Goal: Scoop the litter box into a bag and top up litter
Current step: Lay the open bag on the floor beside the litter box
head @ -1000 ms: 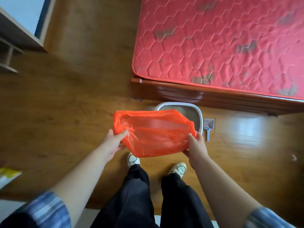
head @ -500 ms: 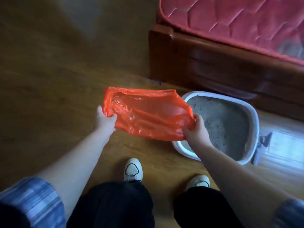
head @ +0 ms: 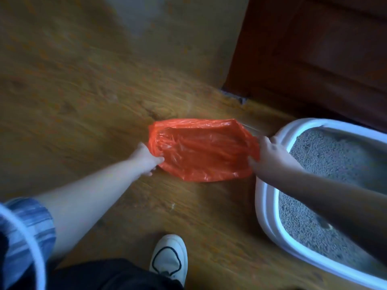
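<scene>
An orange plastic bag (head: 201, 149) is stretched out low over the wooden floor, its mouth held apart. My left hand (head: 146, 156) grips its left edge and my right hand (head: 270, 155) grips its right edge. Just right of the bag stands the white litter box (head: 266, 210), filled with grey litter (head: 326, 164). My right forearm crosses over the box. The scoop is out of view.
The dark wooden bed frame (head: 314, 55) rises at the upper right, close behind the litter box. My white shoe (head: 169, 258) stands on the wooden floor (head: 83, 91) at the bottom centre. A pale curved edge (head: 35, 248) shows at the lower left.
I have bent down close to the floor. Both hands have lowered the orange bag beside the litter box's left side, and the box now fills the right edge of view.
</scene>
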The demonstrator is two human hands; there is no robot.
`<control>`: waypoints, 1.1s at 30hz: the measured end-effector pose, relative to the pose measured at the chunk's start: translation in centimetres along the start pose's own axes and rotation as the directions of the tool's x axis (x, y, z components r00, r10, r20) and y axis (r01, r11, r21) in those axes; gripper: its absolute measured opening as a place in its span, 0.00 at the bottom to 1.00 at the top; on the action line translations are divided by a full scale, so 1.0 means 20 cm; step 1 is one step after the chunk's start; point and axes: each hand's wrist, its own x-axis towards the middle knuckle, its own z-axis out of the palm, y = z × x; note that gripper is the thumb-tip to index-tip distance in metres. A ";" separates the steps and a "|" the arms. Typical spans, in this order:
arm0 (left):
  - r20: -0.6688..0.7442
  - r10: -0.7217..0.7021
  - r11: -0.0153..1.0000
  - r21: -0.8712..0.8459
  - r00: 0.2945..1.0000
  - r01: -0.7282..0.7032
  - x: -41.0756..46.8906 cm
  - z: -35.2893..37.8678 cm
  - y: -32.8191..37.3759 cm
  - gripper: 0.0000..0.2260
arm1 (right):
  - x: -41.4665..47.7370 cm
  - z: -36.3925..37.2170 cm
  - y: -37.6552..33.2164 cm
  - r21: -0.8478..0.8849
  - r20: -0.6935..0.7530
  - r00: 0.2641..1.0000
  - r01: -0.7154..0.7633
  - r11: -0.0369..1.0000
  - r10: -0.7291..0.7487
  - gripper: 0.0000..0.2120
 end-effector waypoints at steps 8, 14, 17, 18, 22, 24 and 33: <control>-0.286 0.850 0.526 0.523 0.442 -0.671 -0.19 -0.01 0.16 0.18 | 0.08 0.15 -0.15 -0.027 0.055 0.930 0.364 0.931 -0.362 0.18; 0.239 0.796 0.217 0.744 0.555 -0.632 -0.07 0.18 0.21 0.15 | 0.28 0.21 -0.20 -0.048 0.106 0.948 0.306 0.951 -0.299 0.19; 0.288 0.632 0.250 0.803 0.719 -0.541 -0.02 0.18 0.23 0.15 | 0.30 0.25 -0.18 -0.020 0.175 0.952 0.258 0.966 -0.250 0.24; 0.309 0.572 0.272 0.803 0.760 -0.531 -0.01 0.18 0.24 0.16 | 0.30 0.26 -0.18 -0.009 0.210 0.948 0.247 0.969 -0.240 0.25; 0.397 0.449 0.230 0.814 0.800 -0.533 -0.01 0.24 0.21 0.15 | 0.27 0.33 -0.15 -0.116 0.382 0.901 0.267 0.957 -0.205 0.31; 0.404 0.467 0.183 0.826 0.787 -0.533 -0.02 0.26 0.19 0.14 | 0.26 0.35 -0.13 -0.178 0.405 0.893 0.286 0.941 -0.195 0.28; 0.264 0.951 -0.094 0.746 0.162 -0.660 -0.07 0.26 0.10 0.08 | 0.17 0.31 -0.11 -0.320 0.010 0.862 0.482 0.815 -0.506 0.16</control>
